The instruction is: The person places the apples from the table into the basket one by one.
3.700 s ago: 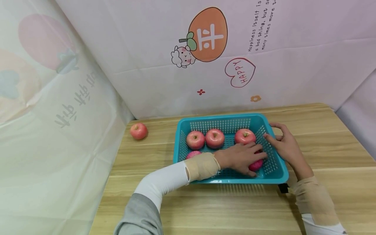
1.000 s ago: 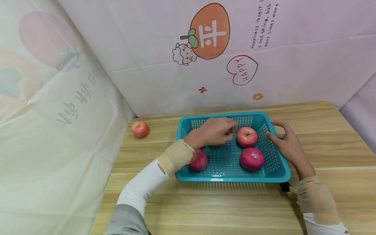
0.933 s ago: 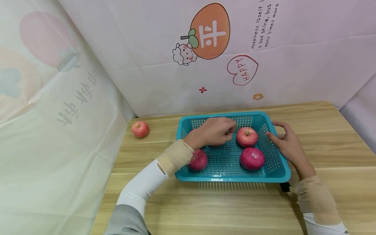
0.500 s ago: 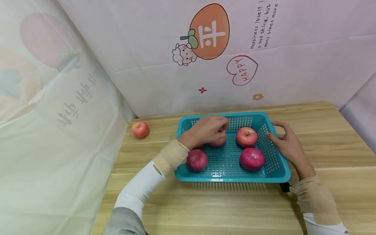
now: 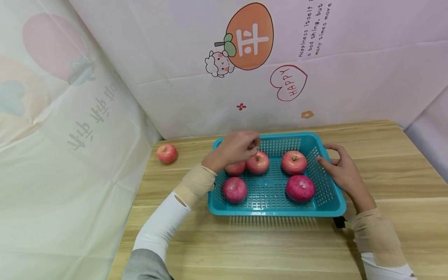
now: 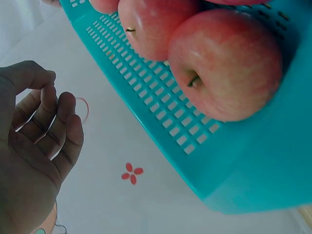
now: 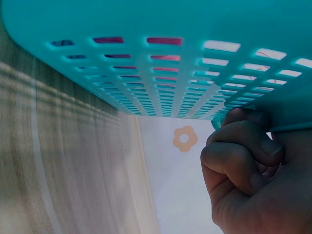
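Note:
A teal plastic basket (image 5: 266, 213) stands on the table with several apples inside. At its left lie two light red apples (image 5: 258, 162) and a darker apple (image 5: 235, 189). Another light red apple (image 5: 294, 162) and a deep magenta apple (image 5: 300, 188) lie at its right. My left hand (image 5: 238, 146) hovers over the back left part, partly hiding one apple. In the left wrist view, the left hand (image 6: 39, 136) has loosely bent fingers and holds nothing. My right hand (image 5: 341, 167) grips the right rim; the right wrist view has its fingers (image 7: 243, 146) curled at that rim.
A lone red apple (image 5: 167, 153) sits on the wooden table (image 5: 217, 249) at the back left, outside the basket. White printed cloth (image 5: 196, 105) hangs behind the table, and another cloth (image 5: 70, 186) covers the left side.
Since the earliest frame, my left hand has left the magenta apple and moved left and back. Over the last second it has drifted further left and up. The right hand keeps its place.

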A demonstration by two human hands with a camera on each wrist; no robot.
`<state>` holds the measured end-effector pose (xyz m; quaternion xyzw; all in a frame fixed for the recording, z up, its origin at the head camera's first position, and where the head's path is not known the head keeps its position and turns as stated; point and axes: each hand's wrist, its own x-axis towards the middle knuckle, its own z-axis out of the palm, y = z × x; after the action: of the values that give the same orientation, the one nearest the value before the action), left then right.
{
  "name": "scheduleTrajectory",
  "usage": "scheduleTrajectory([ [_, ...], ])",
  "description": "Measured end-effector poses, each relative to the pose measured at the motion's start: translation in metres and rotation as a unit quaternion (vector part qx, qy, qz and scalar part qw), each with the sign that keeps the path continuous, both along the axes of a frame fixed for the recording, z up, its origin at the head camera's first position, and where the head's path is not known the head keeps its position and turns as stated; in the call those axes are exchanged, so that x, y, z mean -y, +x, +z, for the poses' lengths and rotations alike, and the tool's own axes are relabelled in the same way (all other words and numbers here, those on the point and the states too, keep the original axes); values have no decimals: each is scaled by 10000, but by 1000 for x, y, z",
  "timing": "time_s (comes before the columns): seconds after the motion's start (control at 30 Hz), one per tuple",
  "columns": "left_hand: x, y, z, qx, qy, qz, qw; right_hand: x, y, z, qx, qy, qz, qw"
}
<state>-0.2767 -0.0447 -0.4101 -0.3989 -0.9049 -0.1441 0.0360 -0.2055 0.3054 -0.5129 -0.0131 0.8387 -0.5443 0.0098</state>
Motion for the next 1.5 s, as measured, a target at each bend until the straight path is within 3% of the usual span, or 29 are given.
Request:
scheduleTrajectory([
  [0.27,17,-6,1,-142,81,96,9998,0,-2,-1,18,65,44,10000],
  [0.57,38,-10,1,32,333,421,9986,1,-1,1,13,147,35,9999],
  [0.9,62,-23,-11,153,467,883,9949,0,-1,0,27,142,-10,9999],
  [1.5,90,-28,-25,196,763,1329,9880,0,-2,-1,29,42,30,10000],
])
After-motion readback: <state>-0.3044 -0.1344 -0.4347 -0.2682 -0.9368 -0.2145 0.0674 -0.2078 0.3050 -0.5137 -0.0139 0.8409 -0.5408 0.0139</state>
